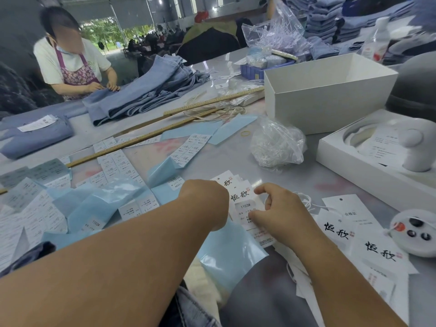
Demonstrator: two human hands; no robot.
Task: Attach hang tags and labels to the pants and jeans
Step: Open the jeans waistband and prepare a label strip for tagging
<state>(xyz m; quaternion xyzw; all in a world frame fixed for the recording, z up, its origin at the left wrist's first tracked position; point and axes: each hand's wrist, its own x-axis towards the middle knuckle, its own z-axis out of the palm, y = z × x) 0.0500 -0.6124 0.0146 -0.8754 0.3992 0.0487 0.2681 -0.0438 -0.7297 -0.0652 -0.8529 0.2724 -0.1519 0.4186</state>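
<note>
A small stack of white hang tags [240, 197] with black brush lettering lies on the grey table in front of me. My left hand [207, 204] is curled and holds the stack's left edge; its fingertips are hidden behind the wrist. My right hand [280, 213] pinches the right side of the top tag, where a white "1103#" sticker sits. More hang tags [368, 239] with white strings lie to the right. Sticker label sheets [118, 164] on light blue backing [99, 206] spread across the left. Folded jeans [37, 135] lie at far left.
A person in an apron handles light blue jeans [146, 90] across the table. Two wooden rulers [212, 100] cross the middle. A bag of plastic fasteners [276, 145], an open white box [330, 90], a boxed white device [410, 147] and a round white gadget [415, 232] sit to the right.
</note>
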